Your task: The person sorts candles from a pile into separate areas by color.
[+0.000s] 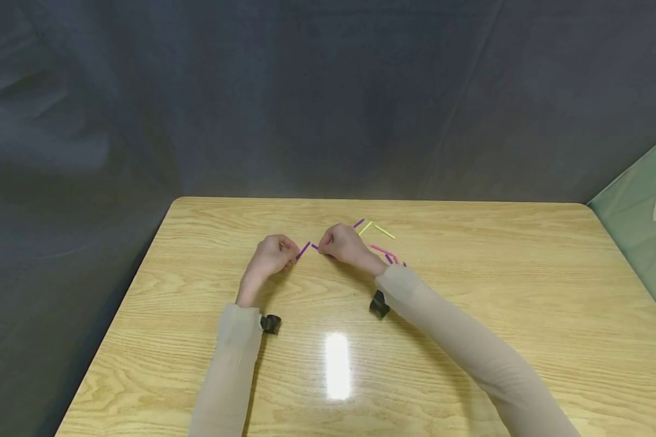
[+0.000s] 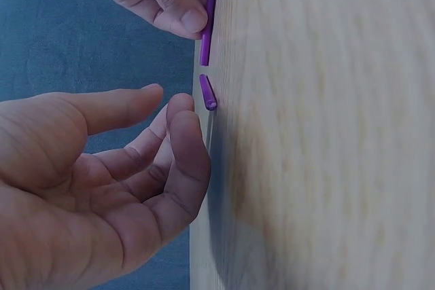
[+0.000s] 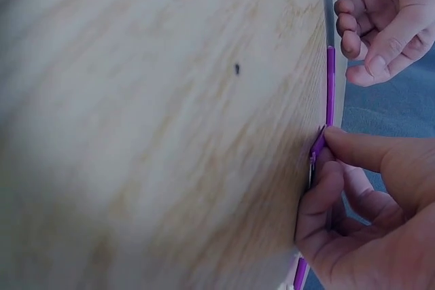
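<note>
Two thin purple sticks lie on the wooden table, forming a peak where their far ends nearly meet. My left hand (image 1: 273,255) hovers beside the left purple stick (image 1: 304,249). In the left wrist view its fingers curl loosely, the thumb stands apart from them, and nothing is held between. My right hand (image 1: 343,243) pinches the right purple stick (image 3: 317,143) between thumb and fingertips, low against the table. That hand covers part of this stick in the head view. A small gap separates the two sticks in the left wrist view.
Beyond my right hand lie two yellow sticks (image 1: 384,231) joined in a peak, with a purple stick (image 1: 359,223) beside them. A pink stick (image 1: 381,249) and several short pieces sit near my right wrist, partly hidden. A dark curtain (image 1: 328,103) hangs behind the table (image 1: 525,291).
</note>
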The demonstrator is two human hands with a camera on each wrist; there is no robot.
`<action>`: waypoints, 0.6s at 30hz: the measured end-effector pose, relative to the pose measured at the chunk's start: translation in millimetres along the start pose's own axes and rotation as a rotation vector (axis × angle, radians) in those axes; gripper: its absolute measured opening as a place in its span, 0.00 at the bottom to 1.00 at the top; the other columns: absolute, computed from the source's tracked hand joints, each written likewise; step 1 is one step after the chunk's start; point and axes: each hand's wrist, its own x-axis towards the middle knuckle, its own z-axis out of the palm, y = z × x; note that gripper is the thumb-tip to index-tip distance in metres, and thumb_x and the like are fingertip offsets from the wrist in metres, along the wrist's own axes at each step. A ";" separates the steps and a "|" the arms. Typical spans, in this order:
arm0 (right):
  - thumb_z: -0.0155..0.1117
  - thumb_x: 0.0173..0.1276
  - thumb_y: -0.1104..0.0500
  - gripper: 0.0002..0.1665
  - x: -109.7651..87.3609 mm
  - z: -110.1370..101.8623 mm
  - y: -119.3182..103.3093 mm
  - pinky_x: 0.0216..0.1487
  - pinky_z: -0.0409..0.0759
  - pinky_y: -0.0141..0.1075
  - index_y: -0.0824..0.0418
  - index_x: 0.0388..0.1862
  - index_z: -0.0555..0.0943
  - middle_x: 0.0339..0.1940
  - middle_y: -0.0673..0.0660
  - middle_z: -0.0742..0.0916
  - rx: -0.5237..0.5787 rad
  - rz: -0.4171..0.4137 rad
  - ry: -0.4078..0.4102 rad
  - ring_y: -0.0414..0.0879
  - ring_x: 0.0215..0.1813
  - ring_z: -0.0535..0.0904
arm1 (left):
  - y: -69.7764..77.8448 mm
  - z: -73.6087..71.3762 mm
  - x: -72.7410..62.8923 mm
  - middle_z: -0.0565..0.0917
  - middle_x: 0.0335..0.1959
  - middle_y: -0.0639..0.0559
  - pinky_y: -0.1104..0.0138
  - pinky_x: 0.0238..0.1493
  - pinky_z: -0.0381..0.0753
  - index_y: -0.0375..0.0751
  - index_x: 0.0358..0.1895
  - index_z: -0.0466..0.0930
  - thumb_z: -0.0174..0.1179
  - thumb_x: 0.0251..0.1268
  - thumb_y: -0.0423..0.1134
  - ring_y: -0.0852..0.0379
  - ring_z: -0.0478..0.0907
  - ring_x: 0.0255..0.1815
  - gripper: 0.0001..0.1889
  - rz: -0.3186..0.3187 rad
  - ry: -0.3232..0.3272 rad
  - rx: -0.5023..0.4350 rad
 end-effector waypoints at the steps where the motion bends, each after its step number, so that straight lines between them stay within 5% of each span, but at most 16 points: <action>1: 0.67 0.60 0.66 0.03 0.2 -0.1 0.0 0.27 0.70 0.28 0.65 0.29 0.86 0.24 0.52 0.85 -0.002 -0.002 -0.001 0.39 0.24 0.73 | 0.5 -0.4 -0.4 0.83 0.28 0.43 0.64 0.32 0.81 0.30 0.40 0.79 0.55 0.69 0.33 0.50 0.80 0.28 0.07 0.003 -0.002 0.001; 18: 0.65 0.61 0.67 0.04 -6.0 -8.7 6.8 0.35 0.74 0.31 0.66 0.31 0.86 0.27 0.54 0.87 0.004 -0.018 -0.039 0.41 0.29 0.76 | 7.3 4.1 -3.2 0.82 0.27 0.43 0.69 0.25 0.74 0.32 0.41 0.79 0.57 0.67 0.34 0.52 0.79 0.26 0.07 0.013 -0.030 0.012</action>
